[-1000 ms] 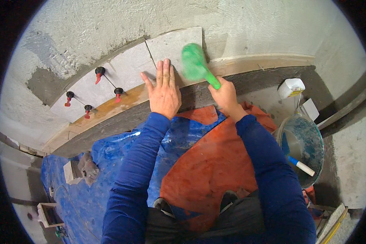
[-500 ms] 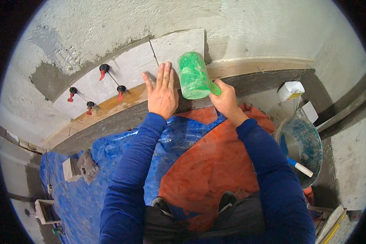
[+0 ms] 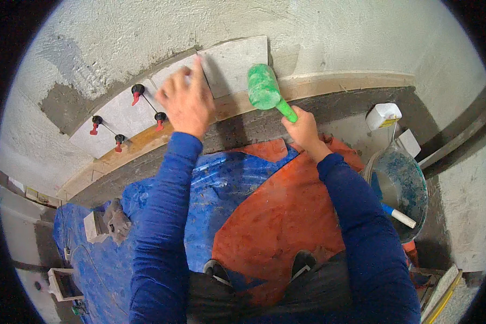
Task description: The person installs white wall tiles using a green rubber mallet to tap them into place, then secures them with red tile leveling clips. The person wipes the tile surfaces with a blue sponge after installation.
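My right hand [image 3: 303,131] grips the handle of a green mallet [image 3: 263,87]. The mallet head is in front of the right-hand white tile [image 3: 228,62], near its right edge; I cannot tell whether they touch. Slightly blurred, my left hand [image 3: 188,105] is open and empty, its index finger reaching up to the joint between that tile and the white tile to its left [image 3: 174,69]. Two tile clamps [image 3: 137,90] with black knobs and red handles sit further left on the tile row. A wooden strip [image 3: 237,106] runs along the tiles' lower edge.
A blue tarp [image 3: 162,216] and an orange-red tarp [image 3: 286,205] cover the floor. On the right stands a bucket [image 3: 416,186] with a blue-and-white handled tool [image 3: 399,217] in it, beside a white container [image 3: 383,116]. A grey cloth [image 3: 116,220] lies at left.
My left hand has come off the tile surface and moved left, its index finger now at the joint. The mallet in my right hand has tilted, its handle now showing.
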The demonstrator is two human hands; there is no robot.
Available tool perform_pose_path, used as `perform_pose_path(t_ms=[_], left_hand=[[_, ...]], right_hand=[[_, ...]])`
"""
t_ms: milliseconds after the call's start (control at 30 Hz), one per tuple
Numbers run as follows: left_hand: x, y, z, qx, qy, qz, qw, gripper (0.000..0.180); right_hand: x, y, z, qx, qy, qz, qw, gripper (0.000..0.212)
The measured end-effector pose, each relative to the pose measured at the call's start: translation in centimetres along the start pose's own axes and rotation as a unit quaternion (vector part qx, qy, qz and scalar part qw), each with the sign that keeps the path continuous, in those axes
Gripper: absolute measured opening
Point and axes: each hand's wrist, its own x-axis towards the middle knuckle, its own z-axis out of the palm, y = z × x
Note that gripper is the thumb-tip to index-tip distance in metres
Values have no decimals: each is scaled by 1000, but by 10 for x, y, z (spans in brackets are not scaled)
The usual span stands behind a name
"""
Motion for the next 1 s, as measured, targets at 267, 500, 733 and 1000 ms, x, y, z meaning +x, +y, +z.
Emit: perform_pose_path(t_ms=[267, 500, 733, 1000], left_hand=[[-7, -22, 5, 116, -97, 92, 984, 83], [-74, -24, 2, 3, -86, 159, 984, 50], [-86, -32, 6, -168, -107, 47, 979, 22], [-98, -27, 11, -198, -191, -57, 960, 16]], right_hand=[[2, 0, -5, 8, 12, -41, 999, 21], [0, -2, -3, 9, -7, -25, 1000, 21], [-9, 11, -9, -36, -51, -52, 997, 29], [-26, 34, -9, -125, -68, -134, 981, 27]])
